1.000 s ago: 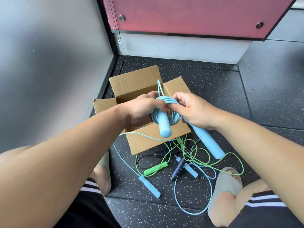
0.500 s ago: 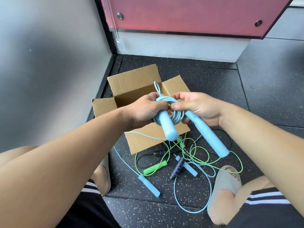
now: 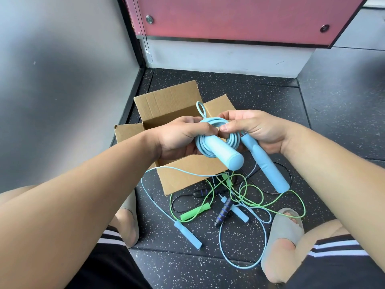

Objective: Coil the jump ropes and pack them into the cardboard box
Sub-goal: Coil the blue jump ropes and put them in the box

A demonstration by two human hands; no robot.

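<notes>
A coiled light-blue jump rope point(image 3: 231, 140) is held above the open cardboard box point(image 3: 187, 176), between both hands. The fingers of the left hand point(image 3: 183, 140) are curled round the near side of the coil, and their tips are hidden behind it. One thick handle point(image 3: 225, 152) is seen sticking out of the coil toward the camera. The top of the coil is pinched by the thumb and forefinger of the right hand point(image 3: 258, 132). The upper end of the second handle point(image 3: 267, 170) is covered by that palm, so how it is gripped cannot be made out; its lower end hangs over the floor point(image 3: 250, 90). A small loop point(image 3: 200, 110) of cord stands up from the coil. The inside of the box is largely blocked by the hands and forearms, and its contents cannot be told. Just in front of the box a tangle is spread: a green rope point(image 3: 270, 203), a black rope with a blue-banded handle point(image 3: 224, 211), and a pale blue rope with slim handles point(image 3: 188, 234). Where the cords cross they cannot be told apart. A grey slipper point(image 3: 285, 228) is seen at lower right.
</notes>
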